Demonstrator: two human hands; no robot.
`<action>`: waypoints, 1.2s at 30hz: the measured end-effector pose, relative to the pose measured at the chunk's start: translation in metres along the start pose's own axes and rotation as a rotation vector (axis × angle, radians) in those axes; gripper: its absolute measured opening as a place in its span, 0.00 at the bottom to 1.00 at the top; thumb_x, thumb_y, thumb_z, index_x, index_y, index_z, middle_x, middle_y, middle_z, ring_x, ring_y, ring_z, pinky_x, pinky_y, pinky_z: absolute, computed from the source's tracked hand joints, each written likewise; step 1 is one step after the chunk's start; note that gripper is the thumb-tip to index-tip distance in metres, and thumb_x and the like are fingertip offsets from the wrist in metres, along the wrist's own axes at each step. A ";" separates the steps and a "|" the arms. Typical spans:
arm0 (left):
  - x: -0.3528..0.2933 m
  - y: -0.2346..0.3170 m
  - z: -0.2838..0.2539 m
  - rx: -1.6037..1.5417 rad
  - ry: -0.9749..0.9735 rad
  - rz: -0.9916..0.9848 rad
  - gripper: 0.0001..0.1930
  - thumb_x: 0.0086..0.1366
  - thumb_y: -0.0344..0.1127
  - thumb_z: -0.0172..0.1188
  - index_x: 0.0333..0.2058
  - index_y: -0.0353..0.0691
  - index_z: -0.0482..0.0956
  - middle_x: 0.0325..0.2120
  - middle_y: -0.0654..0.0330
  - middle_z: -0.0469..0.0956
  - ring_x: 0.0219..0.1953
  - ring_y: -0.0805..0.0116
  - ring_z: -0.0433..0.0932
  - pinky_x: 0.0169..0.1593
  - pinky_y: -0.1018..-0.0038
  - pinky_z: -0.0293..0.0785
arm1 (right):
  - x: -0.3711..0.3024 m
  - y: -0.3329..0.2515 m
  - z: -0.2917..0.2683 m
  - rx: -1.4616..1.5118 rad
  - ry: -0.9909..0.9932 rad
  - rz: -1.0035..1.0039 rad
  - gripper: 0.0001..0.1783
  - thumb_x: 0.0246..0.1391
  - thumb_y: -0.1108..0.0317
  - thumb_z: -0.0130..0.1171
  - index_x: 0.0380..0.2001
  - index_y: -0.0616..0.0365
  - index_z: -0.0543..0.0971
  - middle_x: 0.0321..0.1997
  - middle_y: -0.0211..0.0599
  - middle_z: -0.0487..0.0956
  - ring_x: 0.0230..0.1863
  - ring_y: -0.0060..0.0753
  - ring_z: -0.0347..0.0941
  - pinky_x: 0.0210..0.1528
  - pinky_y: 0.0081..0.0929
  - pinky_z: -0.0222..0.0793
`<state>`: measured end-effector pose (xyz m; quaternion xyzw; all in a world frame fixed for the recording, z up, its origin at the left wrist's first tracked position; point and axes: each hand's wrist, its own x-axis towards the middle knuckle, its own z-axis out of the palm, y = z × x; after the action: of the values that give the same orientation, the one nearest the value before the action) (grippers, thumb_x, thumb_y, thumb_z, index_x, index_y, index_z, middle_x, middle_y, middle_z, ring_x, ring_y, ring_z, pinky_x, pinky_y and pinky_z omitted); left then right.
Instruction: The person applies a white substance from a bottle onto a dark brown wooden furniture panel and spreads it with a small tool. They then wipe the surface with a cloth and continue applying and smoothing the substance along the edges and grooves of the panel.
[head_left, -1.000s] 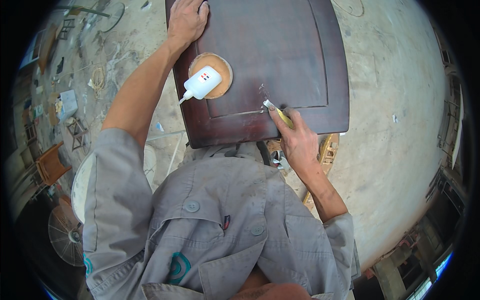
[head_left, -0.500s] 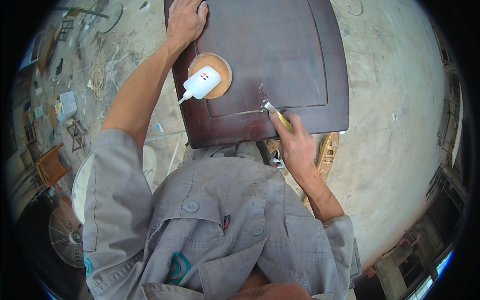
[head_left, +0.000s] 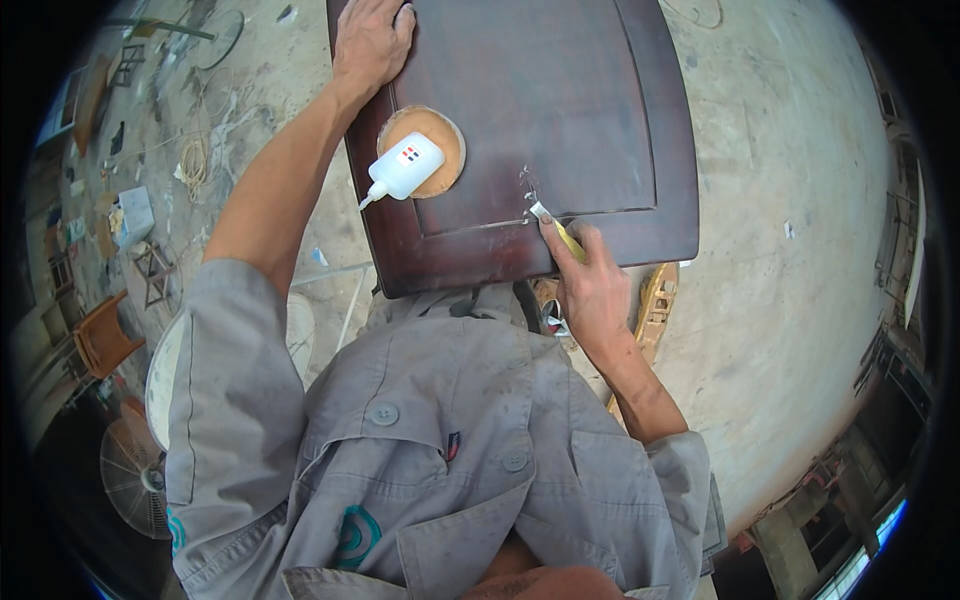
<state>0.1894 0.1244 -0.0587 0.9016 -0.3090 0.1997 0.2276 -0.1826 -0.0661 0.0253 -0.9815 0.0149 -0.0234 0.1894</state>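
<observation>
A dark reddish-brown wooden panel [head_left: 530, 100] with a grooved inner frame lies in front of me. On its far left edge rests my left hand [head_left: 372, 42], fingers stretched out and partly cut off by the picture's top. My right hand [head_left: 592, 285] is closed around a yellow utility knife [head_left: 571, 244], its silver blade touching the panel beside the near groove. White scraps or residue [head_left: 528, 182] lie just beyond the blade. A white squeeze bottle [head_left: 408, 166] with a thin nozzle lies on its side on a round tan disc [head_left: 448, 178] at the panel's left.
Concrete floor [head_left: 790, 150] surrounds the panel. To the left are a standing fan [head_left: 135, 475], a brown chair [head_left: 105, 335], a pale box [head_left: 133, 215] and a coiled cord [head_left: 194, 162]. A yellowish slotted wooden piece [head_left: 655, 310] lies below the panel's near right corner.
Almost nothing differs. The blade and my right hand stay at nearly the same spot, and my left hand has not moved.
</observation>
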 end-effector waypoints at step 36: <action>-0.002 0.000 0.001 0.010 0.011 0.003 0.19 0.73 0.36 0.54 0.57 0.35 0.79 0.61 0.47 0.77 0.68 0.50 0.70 0.73 0.54 0.58 | 0.003 0.004 0.000 0.002 0.024 -0.006 0.40 0.41 0.81 0.62 0.63 0.48 0.77 0.52 0.38 0.75 0.39 0.44 0.79 0.36 0.40 0.80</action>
<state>0.1882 0.1252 -0.0607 0.9011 -0.3082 0.2065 0.2246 -0.1794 -0.0701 0.0238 -0.9810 0.0144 -0.0359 0.1903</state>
